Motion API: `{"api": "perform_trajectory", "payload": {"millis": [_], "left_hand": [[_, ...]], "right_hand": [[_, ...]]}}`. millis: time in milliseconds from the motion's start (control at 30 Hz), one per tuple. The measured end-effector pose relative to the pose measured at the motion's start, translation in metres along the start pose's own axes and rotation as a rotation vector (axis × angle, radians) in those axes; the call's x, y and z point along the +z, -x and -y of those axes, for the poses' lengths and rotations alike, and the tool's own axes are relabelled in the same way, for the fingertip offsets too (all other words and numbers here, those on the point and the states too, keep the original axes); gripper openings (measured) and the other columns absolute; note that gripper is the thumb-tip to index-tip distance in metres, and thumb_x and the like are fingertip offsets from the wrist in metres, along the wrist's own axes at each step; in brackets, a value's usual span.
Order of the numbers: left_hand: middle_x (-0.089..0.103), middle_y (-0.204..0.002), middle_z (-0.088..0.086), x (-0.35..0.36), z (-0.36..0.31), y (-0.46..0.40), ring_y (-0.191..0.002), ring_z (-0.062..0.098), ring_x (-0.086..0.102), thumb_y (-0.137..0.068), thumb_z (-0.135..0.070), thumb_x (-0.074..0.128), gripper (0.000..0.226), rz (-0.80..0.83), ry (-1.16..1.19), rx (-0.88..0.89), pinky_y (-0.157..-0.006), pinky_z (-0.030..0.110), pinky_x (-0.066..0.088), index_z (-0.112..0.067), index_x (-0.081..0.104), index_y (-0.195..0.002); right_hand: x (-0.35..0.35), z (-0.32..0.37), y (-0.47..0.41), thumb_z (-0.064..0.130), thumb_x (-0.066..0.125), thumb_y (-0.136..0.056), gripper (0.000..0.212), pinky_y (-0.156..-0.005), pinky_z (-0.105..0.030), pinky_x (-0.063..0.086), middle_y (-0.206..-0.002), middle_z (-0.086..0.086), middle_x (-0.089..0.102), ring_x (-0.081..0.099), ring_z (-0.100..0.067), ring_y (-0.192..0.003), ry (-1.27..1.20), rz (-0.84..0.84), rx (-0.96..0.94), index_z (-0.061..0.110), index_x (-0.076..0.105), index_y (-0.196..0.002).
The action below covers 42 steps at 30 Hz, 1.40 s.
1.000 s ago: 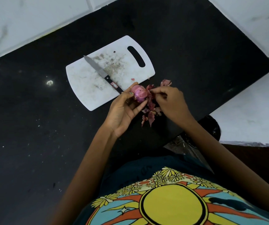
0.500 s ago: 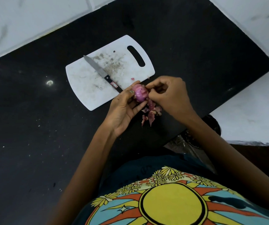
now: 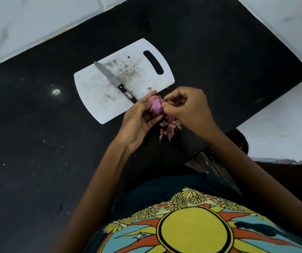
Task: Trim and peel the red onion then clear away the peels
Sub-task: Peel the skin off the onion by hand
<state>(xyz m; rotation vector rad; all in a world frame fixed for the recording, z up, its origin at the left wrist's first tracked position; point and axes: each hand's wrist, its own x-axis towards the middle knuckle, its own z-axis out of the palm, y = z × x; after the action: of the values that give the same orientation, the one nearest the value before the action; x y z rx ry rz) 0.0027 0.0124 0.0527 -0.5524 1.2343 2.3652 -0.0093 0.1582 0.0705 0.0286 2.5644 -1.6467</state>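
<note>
Left hand [image 3: 139,123] grips the red onion [image 3: 156,106], right hand [image 3: 186,108] pinches skin; yank too hard and peels [image 3: 168,129] could scatter off the worktop [image 3: 37,143] edge.

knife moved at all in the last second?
No. The knife lies on the cutting board at the same slant as before, tip toward the board's far left edge, handle end hidden behind the left hand.

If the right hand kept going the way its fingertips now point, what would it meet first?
The right hand points leftward, its fingertips already pinching skin at the red onion, so the onion comes first. Behind it sits the left hand holding the onion.
</note>
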Motion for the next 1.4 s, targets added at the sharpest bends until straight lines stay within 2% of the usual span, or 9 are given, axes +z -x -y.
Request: {"api": "perform_trajectory", "payload": {"millis": [233, 433, 500, 567, 667, 800, 1167, 1300, 1400], "left_hand": [[0.069, -0.103, 0.003, -0.004, 0.003, -0.001, -0.083, 0.01, 0.063, -0.093, -0.011, 0.037, 0.031, 0.044, 0.094, -0.032, -0.069, 0.02, 0.055, -0.012, 0.061, -0.111], [0.066, -0.103, 0.003, -0.008, 0.006, -0.001, -0.084, 0.01, 0.061, -0.089, -0.008, 0.04, 0.033, 0.075, 0.116, -0.032, -0.071, 0.02, 0.054, -0.012, 0.061, -0.114], [0.066, -0.099, 0.001, -0.006, 0.007, -0.001, -0.082, 0.009, 0.062, -0.09, -0.003, 0.043, 0.032, 0.047, 0.011, 0.005, -0.072, 0.019, 0.052, -0.013, 0.06, -0.116], [0.067, -0.099, 0.003, -0.004, 0.008, -0.001, -0.083, 0.01, 0.064, -0.088, 0.004, 0.05, 0.036, 0.02, -0.101, 0.056, -0.075, 0.02, 0.053, -0.012, 0.059, -0.12], [0.065, -0.112, 0.013, -0.006, 0.009, -0.001, -0.101, 0.02, 0.064, -0.08, 0.008, 0.064, 0.052, 0.021, -0.196, 0.131, -0.086, 0.028, 0.054, -0.01, 0.055, -0.128], [0.062, -0.122, 0.018, -0.008, 0.007, 0.001, -0.112, 0.024, 0.06, -0.07, 0.0, 0.075, 0.066, 0.04, -0.221, 0.177, -0.094, 0.034, 0.051, -0.008, 0.052, -0.131], [0.064, -0.121, 0.011, -0.006, 0.001, 0.007, -0.111, 0.021, 0.062, -0.071, -0.002, 0.067, 0.054, 0.147, -0.21, 0.076, -0.084, 0.029, 0.057, -0.017, 0.059, -0.122], [0.065, -0.117, 0.004, -0.006, -0.001, 0.008, -0.108, 0.02, 0.063, -0.071, -0.002, 0.066, 0.052, 0.158, -0.171, 0.054, -0.083, 0.028, 0.057, -0.019, 0.06, -0.12], [0.067, -0.113, 0.001, -0.007, -0.001, 0.006, -0.108, 0.02, 0.064, -0.072, 0.0, 0.066, 0.052, 0.151, -0.168, 0.067, -0.083, 0.028, 0.057, -0.02, 0.061, -0.119]], "right_hand": [[-0.002, -0.022, -0.006, 0.003, 0.07, -0.078, 0.006, -0.067, -0.04, 0.061, -0.074, -0.009, 0.071, 0.071, -0.021, -0.064, -0.177, -0.106, 0.183, 0.005, 0.07, -0.083], [-0.004, -0.035, -0.01, 0.003, 0.063, -0.085, 0.021, -0.08, -0.017, 0.052, -0.098, 0.001, 0.069, 0.065, -0.009, -0.087, 0.183, -0.002, 0.203, 0.011, 0.07, -0.103], [-0.005, -0.026, -0.01, 0.009, 0.06, -0.087, 0.024, -0.086, -0.018, 0.044, -0.1, 0.002, 0.06, 0.058, -0.009, -0.094, 0.289, 0.008, 0.122, 0.012, 0.069, -0.109], [-0.007, -0.015, -0.008, 0.016, 0.06, -0.09, 0.022, -0.086, -0.019, 0.045, -0.1, 0.004, 0.06, 0.059, -0.007, -0.092, 0.19, 0.033, 0.093, 0.012, 0.068, -0.11], [-0.008, -0.002, -0.003, 0.018, 0.062, -0.09, 0.022, -0.076, -0.026, 0.058, -0.098, -0.003, 0.069, 0.068, -0.011, -0.087, -0.173, 0.202, 0.196, 0.008, 0.065, -0.111], [-0.01, 0.001, 0.0, 0.009, 0.068, -0.085, 0.028, -0.069, -0.025, 0.059, -0.101, -0.016, 0.068, 0.07, -0.017, -0.085, -0.324, 0.192, 0.211, 0.0, 0.062, -0.11], [-0.02, -0.002, -0.005, 0.014, 0.08, -0.07, 0.023, -0.069, -0.027, 0.058, -0.082, -0.004, 0.072, 0.07, -0.016, -0.075, -0.03, 0.173, 0.064, 0.008, 0.07, -0.09], [-0.022, -0.004, -0.008, 0.002, 0.069, -0.076, 0.01, -0.068, -0.043, 0.06, -0.078, -0.012, 0.072, 0.071, -0.025, -0.068, -0.059, 0.099, 0.05, 0.011, 0.07, -0.081], [-0.023, -0.005, -0.008, 0.007, 0.072, -0.078, 0.009, -0.072, -0.044, 0.06, -0.081, -0.012, 0.072, 0.071, -0.026, -0.072, -0.088, 0.147, 0.065, 0.007, 0.071, -0.088]]}}
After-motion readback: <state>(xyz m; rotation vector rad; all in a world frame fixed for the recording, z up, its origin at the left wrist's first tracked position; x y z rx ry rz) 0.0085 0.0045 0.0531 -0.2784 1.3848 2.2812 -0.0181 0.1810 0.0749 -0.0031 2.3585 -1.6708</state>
